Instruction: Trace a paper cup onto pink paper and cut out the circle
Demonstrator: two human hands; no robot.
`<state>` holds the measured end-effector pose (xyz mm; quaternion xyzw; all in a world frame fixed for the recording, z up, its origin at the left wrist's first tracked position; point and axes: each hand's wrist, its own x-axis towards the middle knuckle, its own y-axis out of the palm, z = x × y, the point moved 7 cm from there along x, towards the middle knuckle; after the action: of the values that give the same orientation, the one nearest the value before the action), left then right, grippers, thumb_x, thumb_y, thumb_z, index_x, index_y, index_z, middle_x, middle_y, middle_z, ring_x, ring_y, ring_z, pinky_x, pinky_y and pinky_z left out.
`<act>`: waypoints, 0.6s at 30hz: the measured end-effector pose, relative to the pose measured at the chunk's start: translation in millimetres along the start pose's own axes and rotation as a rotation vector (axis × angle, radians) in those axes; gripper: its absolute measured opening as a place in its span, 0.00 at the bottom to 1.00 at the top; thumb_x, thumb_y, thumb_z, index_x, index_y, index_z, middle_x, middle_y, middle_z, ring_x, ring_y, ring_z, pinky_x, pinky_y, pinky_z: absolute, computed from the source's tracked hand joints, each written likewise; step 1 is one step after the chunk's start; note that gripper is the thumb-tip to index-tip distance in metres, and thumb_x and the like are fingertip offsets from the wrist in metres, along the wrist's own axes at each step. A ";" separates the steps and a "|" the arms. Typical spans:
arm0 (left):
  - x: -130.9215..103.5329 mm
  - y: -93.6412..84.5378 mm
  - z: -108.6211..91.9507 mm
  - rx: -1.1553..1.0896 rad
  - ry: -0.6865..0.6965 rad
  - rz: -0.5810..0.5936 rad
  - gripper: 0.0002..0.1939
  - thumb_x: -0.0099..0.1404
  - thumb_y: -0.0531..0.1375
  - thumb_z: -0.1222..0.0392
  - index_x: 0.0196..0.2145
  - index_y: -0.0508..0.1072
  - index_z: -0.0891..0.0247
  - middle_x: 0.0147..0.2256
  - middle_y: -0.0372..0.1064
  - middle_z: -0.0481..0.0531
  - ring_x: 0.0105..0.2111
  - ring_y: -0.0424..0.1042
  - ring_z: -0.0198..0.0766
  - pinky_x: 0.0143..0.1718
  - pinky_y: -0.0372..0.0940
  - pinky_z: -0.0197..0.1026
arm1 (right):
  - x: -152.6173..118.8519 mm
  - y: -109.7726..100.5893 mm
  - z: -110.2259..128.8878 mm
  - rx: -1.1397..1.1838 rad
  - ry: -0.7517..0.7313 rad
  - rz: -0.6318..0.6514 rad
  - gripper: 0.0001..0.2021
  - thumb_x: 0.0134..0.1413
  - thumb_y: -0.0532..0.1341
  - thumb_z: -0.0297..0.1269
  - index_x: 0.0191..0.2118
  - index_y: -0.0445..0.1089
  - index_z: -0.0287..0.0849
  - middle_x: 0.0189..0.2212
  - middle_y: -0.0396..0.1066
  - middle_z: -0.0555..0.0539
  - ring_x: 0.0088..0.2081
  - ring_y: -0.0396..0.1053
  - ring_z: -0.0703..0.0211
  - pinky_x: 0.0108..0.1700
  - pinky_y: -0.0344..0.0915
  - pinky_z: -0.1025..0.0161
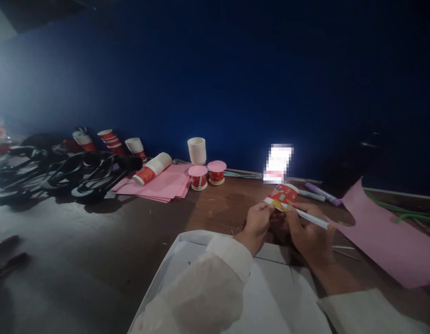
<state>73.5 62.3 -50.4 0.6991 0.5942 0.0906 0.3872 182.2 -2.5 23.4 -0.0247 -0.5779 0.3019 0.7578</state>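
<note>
We have the red paper cup [281, 195] right of centre in the frame, above the bench [218, 204]. Our left grip [257, 221] is closed on its lower left edge. Our right grip [307, 232], at the cup's lower right, is clasped around a white pen-like stick [314, 219]. The stick's long axis slopes from the cup's lower edge down towards the right of the frame, its inner end beside the cup; we cannot tell whether they touch. The cup lies tilted, up and left of our right grip.
</note>
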 end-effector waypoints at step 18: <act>3.1 0.4 5.4 0.129 -0.012 0.049 0.14 0.56 0.69 0.63 0.19 0.68 0.64 0.17 0.63 0.45 0.17 0.61 0.29 0.22 0.57 0.33 | 0.7 -0.2 -0.9 0.000 0.012 -0.006 0.09 0.63 0.62 0.42 0.34 0.73 0.44 0.30 0.78 0.45 0.32 0.76 0.53 0.38 0.70 0.57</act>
<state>77.8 62.7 -54.9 0.7376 0.5791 0.0573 0.3426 183.2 -2.1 23.8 -0.0248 -0.5732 0.2998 0.7622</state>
